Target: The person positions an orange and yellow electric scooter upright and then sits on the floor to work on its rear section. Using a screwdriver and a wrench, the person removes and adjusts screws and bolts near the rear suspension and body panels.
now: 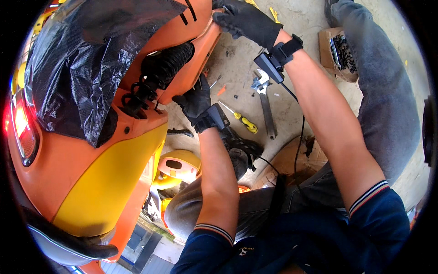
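Both my hands wear black gloves and are at an orange plastic body panel (200,48) of an orange and yellow vehicle (68,164). My left hand (195,101) grips the panel's near lower corner; some of its fingers are hidden behind the edge. At the panel's far end, my right hand (248,22) has its fingers curled against the rim. Through an opening in the bodywork shows a black coil-spring shock absorber (166,66). Crinkled black plastic sheeting (82,73) covers part of the vehicle. Black box-shaped devices are strapped to both wrists.
On the concrete floor lie an adjustable wrench (265,102) and a yellow-handled screwdriver (245,122), among small scraps. An open cardboard box (337,52) of small dark parts stands beside my right leg. Flattened cardboard (285,160) lies between my legs. Cables hang from the wrist devices.
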A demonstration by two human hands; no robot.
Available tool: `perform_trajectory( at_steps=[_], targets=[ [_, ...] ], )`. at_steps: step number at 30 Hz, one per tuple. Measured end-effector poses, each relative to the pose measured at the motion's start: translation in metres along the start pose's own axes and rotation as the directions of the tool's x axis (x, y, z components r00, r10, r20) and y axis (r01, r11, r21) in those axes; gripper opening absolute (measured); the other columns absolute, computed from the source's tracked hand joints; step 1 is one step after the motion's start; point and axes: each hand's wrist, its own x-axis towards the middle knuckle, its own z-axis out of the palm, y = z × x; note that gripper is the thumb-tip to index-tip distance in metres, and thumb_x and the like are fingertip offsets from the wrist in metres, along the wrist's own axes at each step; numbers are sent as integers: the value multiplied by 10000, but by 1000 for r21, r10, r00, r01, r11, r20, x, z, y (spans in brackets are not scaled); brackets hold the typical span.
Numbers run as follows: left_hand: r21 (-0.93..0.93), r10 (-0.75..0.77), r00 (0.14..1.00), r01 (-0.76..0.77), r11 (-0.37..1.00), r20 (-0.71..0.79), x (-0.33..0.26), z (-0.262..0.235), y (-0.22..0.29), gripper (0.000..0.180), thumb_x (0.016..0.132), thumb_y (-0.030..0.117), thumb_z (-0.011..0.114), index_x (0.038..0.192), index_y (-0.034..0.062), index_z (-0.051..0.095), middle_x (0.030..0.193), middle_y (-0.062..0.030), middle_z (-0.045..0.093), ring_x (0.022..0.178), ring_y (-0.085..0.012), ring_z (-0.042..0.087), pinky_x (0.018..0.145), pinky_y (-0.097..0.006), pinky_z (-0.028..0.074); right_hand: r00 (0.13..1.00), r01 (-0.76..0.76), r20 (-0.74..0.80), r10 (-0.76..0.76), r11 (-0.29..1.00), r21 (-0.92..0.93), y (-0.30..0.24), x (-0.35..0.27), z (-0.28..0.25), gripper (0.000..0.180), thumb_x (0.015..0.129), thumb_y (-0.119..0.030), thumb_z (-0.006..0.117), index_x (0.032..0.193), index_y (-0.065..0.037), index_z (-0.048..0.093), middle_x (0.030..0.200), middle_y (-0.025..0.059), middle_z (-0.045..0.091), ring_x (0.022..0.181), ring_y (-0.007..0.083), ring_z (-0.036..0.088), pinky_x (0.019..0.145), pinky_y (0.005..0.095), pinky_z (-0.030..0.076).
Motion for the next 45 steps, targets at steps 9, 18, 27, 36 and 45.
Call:
perform_trajectory(
  at_steps=[9, 18, 27, 36, 45],
  targets=[
    [32, -67, 995, 65, 997, 72, -4, -5, 3, 586, 828, 405, 615, 1298, 73, 507, 1377, -100, 478, 1296, -296, 393, 1076, -564, 235, 870, -234, -320, 375, 885, 402, 22, -49, 5, 237, 909, -246, 576, 1053, -61, 612, 782, 10, 607, 678, 81, 560, 578, 244, 476],
    [119, 65, 997, -60, 991, -37, -8, 9, -8, 661, 801, 455, 635, 1315, 66, 488, 1412, -98, 438, 1323, -299, 352, 1088, -543, 228, 798, -538, -30, 602, 734, 414, 56, -73, 28, 177, 904, -278, 597, 930, -102, 597, 749, -32, 562, 636, 54, 509, 581, 220, 454],
    [35, -36, 999, 36, 999, 12, -8, 2, -5, 649, 744, 398, 724, 1280, 96, 518, 1373, -69, 465, 1284, -319, 373, 1071, -582, 274, 768, -611, 42, 639, 710, 350, 66, -82, 33, 131, 884, -219, 574, 882, -90, 599, 724, -2, 569, 615, 84, 513, 551, 248, 449],
    [13, -40, 999, 40, 999, -23, -8, 8, -2, 596, 797, 332, 693, 1302, 88, 490, 1371, -75, 466, 1284, -301, 381, 1072, -575, 280, 740, -616, 171, 650, 554, 560, 60, -88, 51, 152, 913, -262, 574, 929, -115, 605, 772, -10, 595, 630, 74, 518, 589, 239, 458],
    [-52, 25, 999, -23, 998, 35, -6, 39, -13, 461, 886, 274, 565, 1271, 27, 509, 1335, -126, 508, 1247, -281, 450, 1091, -464, 286, 705, -658, 388, 593, 343, 670, 72, -112, 91, 193, 912, -268, 562, 857, -83, 580, 710, 35, 576, 578, 120, 535, 490, 253, 434]
  ],
)
